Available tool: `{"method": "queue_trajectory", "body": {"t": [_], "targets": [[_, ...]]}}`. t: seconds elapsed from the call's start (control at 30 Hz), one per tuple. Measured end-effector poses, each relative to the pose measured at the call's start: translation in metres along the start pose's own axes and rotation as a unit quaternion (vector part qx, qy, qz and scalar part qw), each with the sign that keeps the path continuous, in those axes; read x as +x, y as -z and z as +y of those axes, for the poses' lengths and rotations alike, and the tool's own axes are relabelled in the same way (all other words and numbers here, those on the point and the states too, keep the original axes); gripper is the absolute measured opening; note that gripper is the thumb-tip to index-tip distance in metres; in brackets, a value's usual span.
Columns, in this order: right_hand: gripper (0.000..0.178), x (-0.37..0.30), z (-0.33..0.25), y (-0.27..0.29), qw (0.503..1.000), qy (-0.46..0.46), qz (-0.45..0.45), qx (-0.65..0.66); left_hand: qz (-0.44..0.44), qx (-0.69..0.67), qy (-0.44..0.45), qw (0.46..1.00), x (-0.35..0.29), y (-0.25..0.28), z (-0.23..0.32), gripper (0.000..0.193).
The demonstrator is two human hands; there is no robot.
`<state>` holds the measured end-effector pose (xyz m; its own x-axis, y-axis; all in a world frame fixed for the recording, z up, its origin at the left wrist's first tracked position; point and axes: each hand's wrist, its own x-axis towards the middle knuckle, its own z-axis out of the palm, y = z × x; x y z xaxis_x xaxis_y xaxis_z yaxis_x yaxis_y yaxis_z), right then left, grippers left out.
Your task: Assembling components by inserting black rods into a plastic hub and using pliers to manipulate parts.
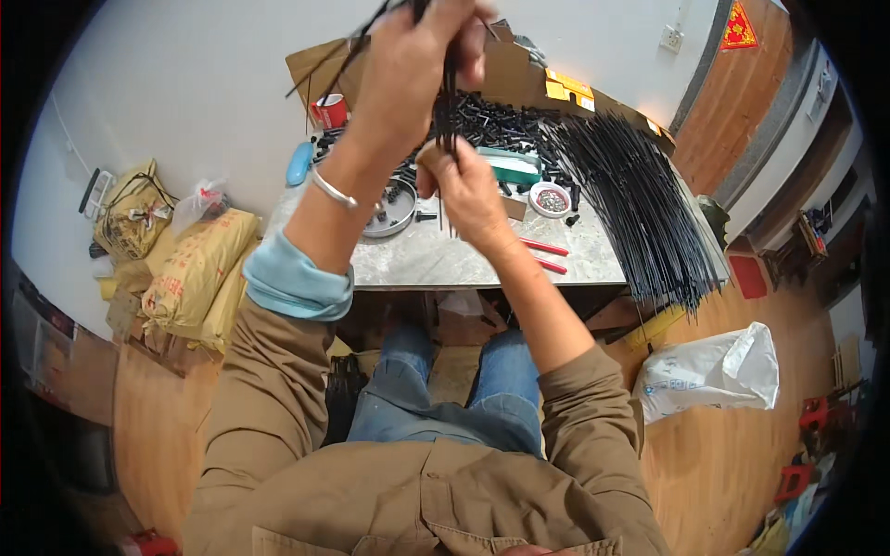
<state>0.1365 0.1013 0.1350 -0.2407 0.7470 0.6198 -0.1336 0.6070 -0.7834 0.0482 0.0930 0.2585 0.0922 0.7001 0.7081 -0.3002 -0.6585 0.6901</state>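
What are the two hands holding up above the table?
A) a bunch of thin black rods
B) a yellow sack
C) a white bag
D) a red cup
A: the left hand and the right hand both grip a bunch of thin black rods, like the big fan of rods lying on the table; the red cup stands untouched at the back.

Bare tabletop point(436, 255) near the edge—rods point(640, 204) (fanned) block the right.
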Motion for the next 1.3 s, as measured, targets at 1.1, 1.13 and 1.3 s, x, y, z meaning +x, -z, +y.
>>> {"method": "queue_trajectory", "body": {"t": [1.1, 1.13, 1.3], "targets": [[0.031, -0.115, -0.02, 0.06, 0.955, -0.262, 0.011, 0.139, 0.064, -0.195, 0.281, 0.937, -0.03, 0.023, -0.093, 0.037], [0.03, -0.116, -0.021, 0.058, 0.958, -0.254, 0.035, 0.127, 0.042, -0.24, 0.285, 0.927, -0.03, 0.023, -0.092, 0.037], [0.027, -0.12, -0.019, 0.061, 0.959, -0.232, 0.078, 0.144, -0.045, -0.216, 0.308, 0.925, -0.029, 0.028, -0.088, 0.033]]}}
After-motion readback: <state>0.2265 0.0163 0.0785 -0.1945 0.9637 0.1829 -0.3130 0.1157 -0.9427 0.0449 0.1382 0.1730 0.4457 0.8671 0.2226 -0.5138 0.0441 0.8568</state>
